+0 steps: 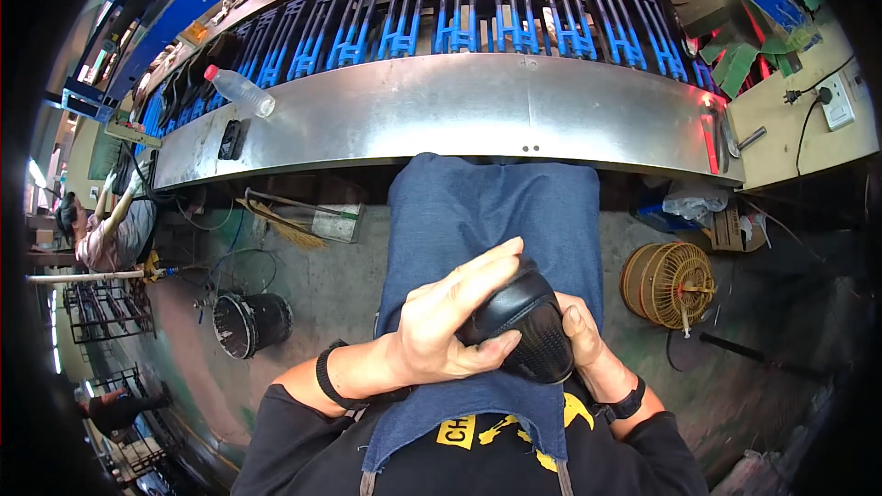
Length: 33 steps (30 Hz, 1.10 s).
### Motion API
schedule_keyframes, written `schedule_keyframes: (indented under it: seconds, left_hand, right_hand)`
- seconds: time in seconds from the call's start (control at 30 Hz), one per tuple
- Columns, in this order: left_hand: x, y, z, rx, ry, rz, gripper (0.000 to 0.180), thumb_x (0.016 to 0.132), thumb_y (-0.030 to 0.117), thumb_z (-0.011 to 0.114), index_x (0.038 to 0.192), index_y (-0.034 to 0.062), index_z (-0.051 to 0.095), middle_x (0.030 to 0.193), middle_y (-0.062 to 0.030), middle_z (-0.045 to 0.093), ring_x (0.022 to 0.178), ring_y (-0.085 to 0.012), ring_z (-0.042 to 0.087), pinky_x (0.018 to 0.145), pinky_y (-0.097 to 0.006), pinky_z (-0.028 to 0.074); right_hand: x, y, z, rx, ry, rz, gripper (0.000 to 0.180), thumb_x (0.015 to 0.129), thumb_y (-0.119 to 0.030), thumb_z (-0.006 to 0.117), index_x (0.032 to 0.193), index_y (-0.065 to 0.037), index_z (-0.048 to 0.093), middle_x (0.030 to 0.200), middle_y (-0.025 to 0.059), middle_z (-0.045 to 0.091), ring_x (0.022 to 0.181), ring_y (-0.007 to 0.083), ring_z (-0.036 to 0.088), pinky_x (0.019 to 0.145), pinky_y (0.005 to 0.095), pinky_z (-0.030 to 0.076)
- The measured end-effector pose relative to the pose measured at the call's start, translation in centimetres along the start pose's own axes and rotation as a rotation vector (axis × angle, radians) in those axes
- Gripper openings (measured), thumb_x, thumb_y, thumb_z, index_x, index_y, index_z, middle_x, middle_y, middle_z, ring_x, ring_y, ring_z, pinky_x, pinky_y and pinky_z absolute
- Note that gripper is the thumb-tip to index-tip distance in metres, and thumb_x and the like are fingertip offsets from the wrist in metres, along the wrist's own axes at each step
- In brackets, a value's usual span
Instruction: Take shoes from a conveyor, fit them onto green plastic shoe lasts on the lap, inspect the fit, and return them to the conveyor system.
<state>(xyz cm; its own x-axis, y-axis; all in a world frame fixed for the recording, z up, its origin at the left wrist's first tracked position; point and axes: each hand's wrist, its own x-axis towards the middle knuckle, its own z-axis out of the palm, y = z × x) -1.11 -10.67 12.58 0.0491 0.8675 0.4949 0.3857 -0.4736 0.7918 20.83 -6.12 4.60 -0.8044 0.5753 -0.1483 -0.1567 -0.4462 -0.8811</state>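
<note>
Left hand and right hand, partly open, clasp a dot-textured, rounded black object.

The left forearm and right forearm angle inward, the hands close together. The left hand has its fingers extended forward, thumb spread apart — the right hand curves inward, thumb upward, most fingers hidden.

Before you there is a metal bench, with a clear, red-capped bottle near a small black object on its left; beyond it you see a row of blue-black frames, and on the floor a dark bucket at your left, a round yellowish cage at your right
</note>
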Motion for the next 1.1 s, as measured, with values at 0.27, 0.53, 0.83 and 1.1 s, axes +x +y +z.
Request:
schedule_keyframes:
  seconds: [0.27, 0.53, 0.83, 1.1]
  left_hand:
    - [1.2, -1.2, 2.4, -0.148, -0.078, -0.118, 0.084, 0.079, 0.017, 0.084, 0.144, -0.0110, 0.038, 0.124, -0.0276, 0.062, 0.108, -0.0339, 0.068, 0.094, -0.037, 0.053]
    - [4.2, -2.4, 0.6, -0.109, -0.293, -0.064, 0.089, 0.077, 0.026, 0.085, 0.147, -0.0027, 0.039, 0.107, -0.0228, 0.068, 0.084, -0.0320, 0.071, 0.078, -0.035, 0.056]
    - [6.8, 0.1, -2.2, -0.132, -0.465, -0.242, 0.078, 0.084, 0.014, 0.077, 0.147, -0.0061, 0.036, 0.125, -0.0241, 0.061, 0.109, -0.0284, 0.067, 0.090, -0.034, 0.053]
    - [7.6, -1.0, -1.7, -0.038, -0.309, -0.049, 0.044, 0.093, 0.011, 0.063, 0.132, -0.0078, 0.053, 0.103, -0.0219, 0.070, 0.084, -0.0298, 0.072, 0.076, -0.035, 0.056]
  right_hand:
    - [0.2, -0.9, -0.8, 0.592, 0.213, -0.061, 0.078, 0.100, -0.063, 0.034, 0.148, -0.001, 0.038, 0.142, 0.0171, 0.052, 0.127, 0.0285, 0.055, 0.106, 0.0421, 0.047]
    - [0.6, -1.0, -0.5, 0.860, 0.171, -0.136, 0.069, 0.103, -0.055, 0.034, 0.150, -0.005, 0.037, 0.146, 0.0180, 0.049, 0.130, 0.0320, 0.053, 0.110, 0.0468, 0.043]
    - [1.2, -2.9, 1.5, 0.738, 0.194, -0.070, 0.078, 0.101, -0.061, 0.032, 0.151, -0.001, 0.033, 0.148, 0.0188, 0.045, 0.134, 0.0299, 0.049, 0.114, 0.0433, 0.039]
    - [0.1, -1.5, 1.0, 0.708, 0.240, 0.001, 0.077, 0.101, -0.061, 0.031, 0.150, -0.001, 0.035, 0.144, 0.0195, 0.049, 0.128, 0.0293, 0.054, 0.109, 0.0428, 0.046]
